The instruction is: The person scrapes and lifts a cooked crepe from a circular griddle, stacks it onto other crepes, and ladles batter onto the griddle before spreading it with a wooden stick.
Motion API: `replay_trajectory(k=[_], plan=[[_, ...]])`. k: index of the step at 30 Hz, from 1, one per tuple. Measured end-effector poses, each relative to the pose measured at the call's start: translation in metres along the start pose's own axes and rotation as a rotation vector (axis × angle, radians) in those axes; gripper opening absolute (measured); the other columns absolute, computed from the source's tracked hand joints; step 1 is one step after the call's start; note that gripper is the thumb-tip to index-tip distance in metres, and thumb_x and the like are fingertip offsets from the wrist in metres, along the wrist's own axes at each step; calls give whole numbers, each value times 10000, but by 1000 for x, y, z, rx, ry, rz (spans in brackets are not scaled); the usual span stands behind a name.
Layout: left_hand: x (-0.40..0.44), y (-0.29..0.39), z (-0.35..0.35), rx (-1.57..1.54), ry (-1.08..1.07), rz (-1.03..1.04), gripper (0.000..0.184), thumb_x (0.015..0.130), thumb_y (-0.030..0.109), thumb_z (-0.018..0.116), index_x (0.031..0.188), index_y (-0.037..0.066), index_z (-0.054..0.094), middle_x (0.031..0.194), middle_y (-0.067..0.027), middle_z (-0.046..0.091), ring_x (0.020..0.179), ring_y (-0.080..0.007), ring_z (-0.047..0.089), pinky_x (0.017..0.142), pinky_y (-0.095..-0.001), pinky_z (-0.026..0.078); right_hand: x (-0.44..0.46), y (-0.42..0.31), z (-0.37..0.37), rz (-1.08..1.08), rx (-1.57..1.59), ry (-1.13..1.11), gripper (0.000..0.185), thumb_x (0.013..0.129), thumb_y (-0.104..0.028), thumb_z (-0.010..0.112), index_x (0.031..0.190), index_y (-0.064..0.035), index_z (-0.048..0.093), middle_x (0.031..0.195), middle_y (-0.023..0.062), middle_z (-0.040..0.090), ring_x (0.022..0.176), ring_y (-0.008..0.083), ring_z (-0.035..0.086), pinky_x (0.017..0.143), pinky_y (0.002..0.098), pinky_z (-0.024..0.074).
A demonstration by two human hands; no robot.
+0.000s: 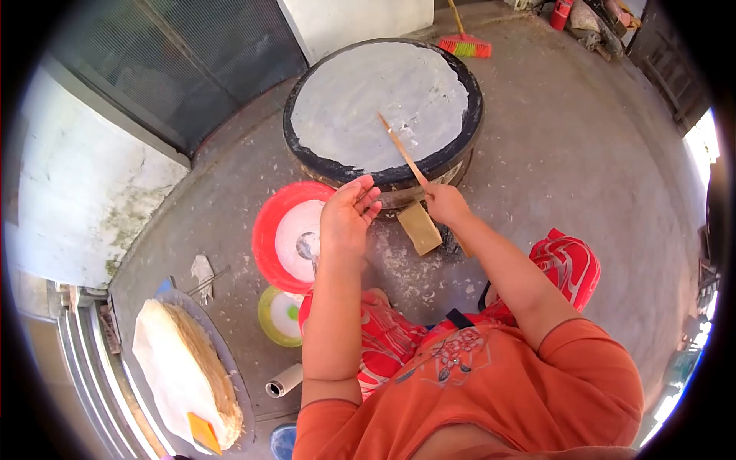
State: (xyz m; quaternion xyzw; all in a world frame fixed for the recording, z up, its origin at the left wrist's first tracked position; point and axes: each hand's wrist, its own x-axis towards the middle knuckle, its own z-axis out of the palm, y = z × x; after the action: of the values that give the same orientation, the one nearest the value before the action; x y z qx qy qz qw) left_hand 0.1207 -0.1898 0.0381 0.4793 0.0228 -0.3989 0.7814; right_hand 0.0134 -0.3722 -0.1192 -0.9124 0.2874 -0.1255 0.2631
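Wooden stick (400,146) gripped in the right hand (446,203), angled out ahead over a pale layer (345,92) on a black round griddle (474,107). Left hand (346,218) is empty, fingers loosely curled, near the griddle's closest edge. My worry: too much pressure from the tip could tear the layer, and if that griddle's hot, a careless reach means burns. Left forearm (333,307) might also clip the ladle (308,245) in the red basin (265,238) beside it. Can't tell if the tip touches or hovers; forearm hides the ladle's handle end.
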Motion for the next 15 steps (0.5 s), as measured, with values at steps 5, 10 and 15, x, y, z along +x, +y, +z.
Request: replay_trajectory(k=[5, 10, 15], plan=[[-1, 2, -6, -15, -11, 13, 269, 831, 156, 481, 1037, -6, 543, 975, -79, 578, 907, -197, 534, 783, -324, 425, -17, 18, -59, 565, 1069, -292, 378, 886, -167, 439, 1263, -185, 461, 693, 67, 571, 482, 150, 506, 411, 295, 410], [-4, 4, -11, -33, -38, 24, 271, 829, 159, 488, 1043, 3, 546, 976, -71, 577, 885, -184, 524, 793, -317, 408, -49, 28, -69, 392, 817, -175, 373, 913, -168, 394, 1279, -219, 447, 646, 26, 541, 414, 78, 393, 360, 226, 345], [-6, 6, -12, -35, -11, 23, 266, 825, 167, 503, 1027, 4, 556, 972, -69, 577, 882, -179, 517, 793, -317, 408, -61, 43, -84, 525, 685, -42, 373, 909, -154, 391, 1272, -207, 455, 624, 11, 551, 419, 72, 421, 380, 235, 372]])
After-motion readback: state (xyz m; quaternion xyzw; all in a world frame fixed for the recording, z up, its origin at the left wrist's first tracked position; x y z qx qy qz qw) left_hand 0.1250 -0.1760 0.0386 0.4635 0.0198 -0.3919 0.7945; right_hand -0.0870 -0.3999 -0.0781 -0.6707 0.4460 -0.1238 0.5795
